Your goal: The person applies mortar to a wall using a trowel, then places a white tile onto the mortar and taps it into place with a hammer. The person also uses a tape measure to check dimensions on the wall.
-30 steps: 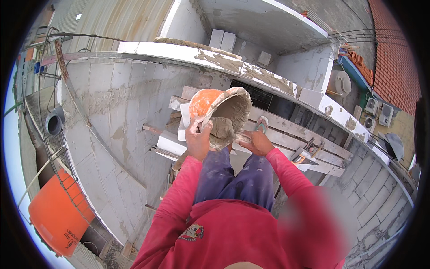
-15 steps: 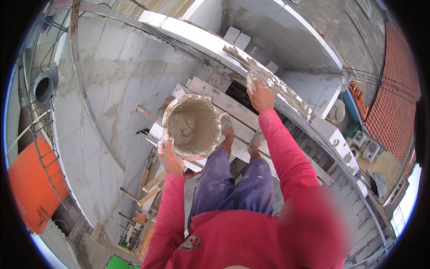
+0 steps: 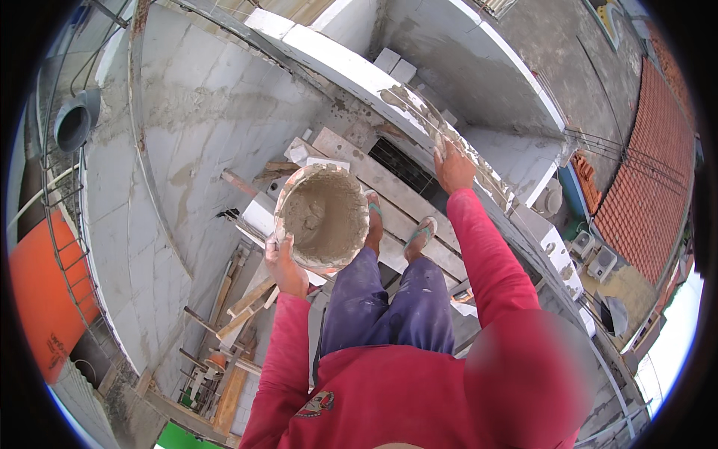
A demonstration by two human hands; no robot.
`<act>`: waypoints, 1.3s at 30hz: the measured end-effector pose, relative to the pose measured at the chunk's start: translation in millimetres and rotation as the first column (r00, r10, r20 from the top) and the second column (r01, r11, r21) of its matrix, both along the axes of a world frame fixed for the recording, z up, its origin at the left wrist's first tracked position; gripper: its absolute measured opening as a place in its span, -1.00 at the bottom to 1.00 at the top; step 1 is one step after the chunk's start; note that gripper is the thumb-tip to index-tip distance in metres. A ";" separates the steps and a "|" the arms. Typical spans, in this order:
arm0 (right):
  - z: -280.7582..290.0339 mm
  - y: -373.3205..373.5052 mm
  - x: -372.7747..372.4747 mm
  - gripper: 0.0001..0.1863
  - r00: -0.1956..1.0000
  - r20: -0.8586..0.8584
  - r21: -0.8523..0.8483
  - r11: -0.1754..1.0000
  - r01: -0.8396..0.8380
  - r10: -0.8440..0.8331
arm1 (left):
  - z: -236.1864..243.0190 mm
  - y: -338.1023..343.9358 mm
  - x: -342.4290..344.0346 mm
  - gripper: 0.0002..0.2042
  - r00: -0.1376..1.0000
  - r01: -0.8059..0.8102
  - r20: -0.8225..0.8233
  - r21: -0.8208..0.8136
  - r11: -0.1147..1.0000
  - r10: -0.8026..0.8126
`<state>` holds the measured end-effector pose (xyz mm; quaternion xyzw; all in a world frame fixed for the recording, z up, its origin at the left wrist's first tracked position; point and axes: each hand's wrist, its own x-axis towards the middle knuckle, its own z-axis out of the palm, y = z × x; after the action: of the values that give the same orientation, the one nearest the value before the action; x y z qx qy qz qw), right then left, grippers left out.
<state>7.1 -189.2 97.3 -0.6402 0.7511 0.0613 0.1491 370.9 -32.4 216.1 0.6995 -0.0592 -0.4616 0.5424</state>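
Bucket (image 3: 326, 267): at left end of planks (image 3: 345, 151), white block (image 3: 259, 214) alongside. Located forward-right of left hand (image 3: 286, 268), which pinches its rim. Right hand (image 3: 453, 169), at top edge of wall (image 3: 351, 67): grip unclear from here.

Left hand (image 3: 288, 271): some fingers hidden behind bucket (image 3: 326, 264). Right hand (image 3: 455, 170): grip unclear. Left: orange tank (image 3: 46, 295) cut off. Near right: red shape (image 3: 527, 374) blurred.

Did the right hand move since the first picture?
Yes. The right hand was at the rim of the bucket; now it is off to the right, at the top of the white wall.
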 end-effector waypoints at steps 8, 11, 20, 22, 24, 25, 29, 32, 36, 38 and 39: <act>99.7 168.1 -23.6 -0.48 0.917 0.367 -0.093 0.987 -0.130 0.155 | 40.4 -24.4 -49.4 -0.81 0.982 0.181 0.053 -0.016 0.983 -0.180; 166.6 192.3 -19.9 -0.48 0.894 0.405 0.171 0.944 -0.282 0.193 | 53.9 -20.1 -67.5 -0.89 0.935 0.323 0.130 0.064 0.944 -0.329; 218.0 148.7 -5.7 -0.43 0.920 0.241 0.146 0.926 -0.349 0.309 | 152.4 -7.8 -158.0 -0.84 0.384 0.833 0.715 0.005 0.554 -0.584; 225.4 164.1 -24.7 -0.41 0.886 0.349 0.122 0.923 -0.365 0.304 | 170.2 -8.2 -163.4 -0.83 0.427 0.848 0.637 -0.034 0.529 -0.642; 228.8 178.3 -35.4 -0.39 0.851 0.441 0.129 0.918 -0.375 0.285 | 182.3 -15.0 -166.4 -0.82 0.491 0.845 0.532 -0.099 0.526 -0.689; 227.9 183.2 -40.5 -0.38 0.840 0.474 0.149 0.916 -0.372 0.263 | 192.6 -19.4 -173.5 -0.83 0.536 0.826 0.475 -0.124 0.550 -0.698; 224.6 205.6 -60.6 -0.33 0.784 0.604 0.132 0.952 -0.277 0.145 | 169.8 -25.9 -167.9 -0.83 0.687 0.726 0.268 -0.262 0.636 -0.675; 220.5 228.0 -74.6 -0.30 0.768 0.639 0.127 0.982 -0.141 0.027 | 141.6 -30.7 -165.1 -0.74 0.799 0.574 0.021 -0.327 0.751 -0.601; 222.8 252.2 -94.9 -0.35 0.738 0.643 0.201 0.975 0.096 -0.205 | 131.2 -43.7 -172.9 -0.71 0.869 0.426 -0.121 -0.311 0.849 -0.480; 215.4 272.0 -105.9 -0.42 0.681 0.649 0.227 0.940 0.253 -0.340 | 123.2 -53.2 -167.9 -0.71 0.868 0.415 -0.169 -0.271 0.869 -0.467; 208.8 285.6 -110.7 -0.45 0.644 0.647 0.244 0.911 0.332 -0.408 | 123.7 -56.0 -165.8 -0.70 0.857 0.429 -0.184 -0.261 0.865 -0.481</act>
<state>-103.6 96.4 306.2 -0.4410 0.7528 -0.1725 0.4573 205.1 -88.3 339.8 0.5420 -0.2056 -0.6502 0.4911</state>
